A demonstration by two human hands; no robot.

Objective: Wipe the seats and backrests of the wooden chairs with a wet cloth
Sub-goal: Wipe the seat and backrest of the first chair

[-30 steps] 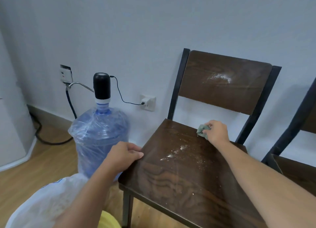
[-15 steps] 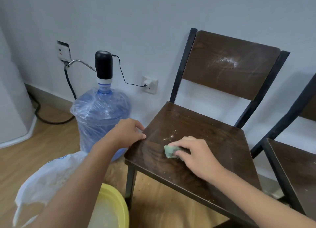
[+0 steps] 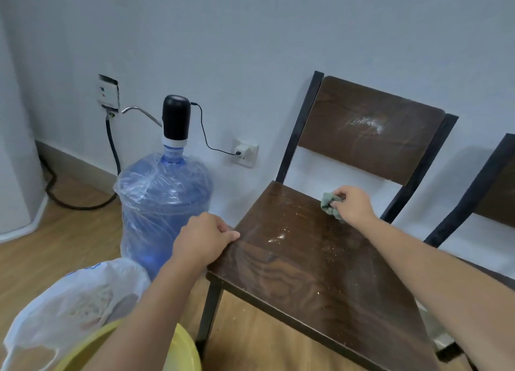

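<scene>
Beside the water bottle [image 3: 164,200], the left hand [image 3: 203,238] grips the left edge of the chair seat [image 3: 306,264] with curled fingers, white crumbs [image 3: 277,237] lie in the seat's middle, and the right hand [image 3: 354,205] presses a bunched green cloth [image 3: 328,205], pinched in closed fingers, near the seat's back edge under the dusty backrest [image 3: 367,128].

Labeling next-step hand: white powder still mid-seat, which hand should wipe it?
Right. The right hand already grips the green cloth at the seat's back edge, beyond the white powder. The left hand has no cloth; its fingers brace the chair seat at its left edge.
</scene>
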